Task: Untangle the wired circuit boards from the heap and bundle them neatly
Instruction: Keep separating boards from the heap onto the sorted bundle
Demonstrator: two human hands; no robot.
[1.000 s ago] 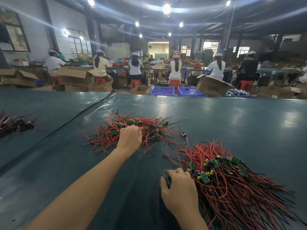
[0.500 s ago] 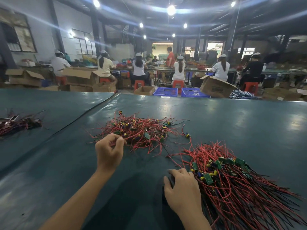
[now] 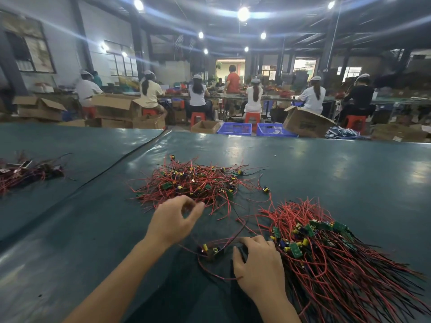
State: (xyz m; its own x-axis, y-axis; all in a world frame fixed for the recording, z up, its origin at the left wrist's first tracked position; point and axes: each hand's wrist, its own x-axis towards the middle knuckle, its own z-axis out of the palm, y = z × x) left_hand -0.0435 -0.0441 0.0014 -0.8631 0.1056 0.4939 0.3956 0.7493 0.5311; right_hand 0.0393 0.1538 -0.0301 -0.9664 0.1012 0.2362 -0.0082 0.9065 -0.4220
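Observation:
A tangled heap of red-wired green circuit boards lies mid-table. My left hand hovers at its near edge, thumb and fingers curved apart, nothing visible in them. One loose wired board with yellow parts lies between my hands. Its red wires run under my right hand, whose curled fingers and thumb press on them, palm down. That hand sits at the left edge of the sorted bundle, where boards are grouped and the wires fan out to the lower right.
The work surface is a dark green mat with a seam running diagonally at the left. Another small pile of wired parts sits at the far left. Beyond the table edge are cardboard boxes, blue crates and seated workers.
My left hand pulled one wired board out of the heap toward me, let it go beside my right hand and opened. My right hand stayed at the bundle's edge.

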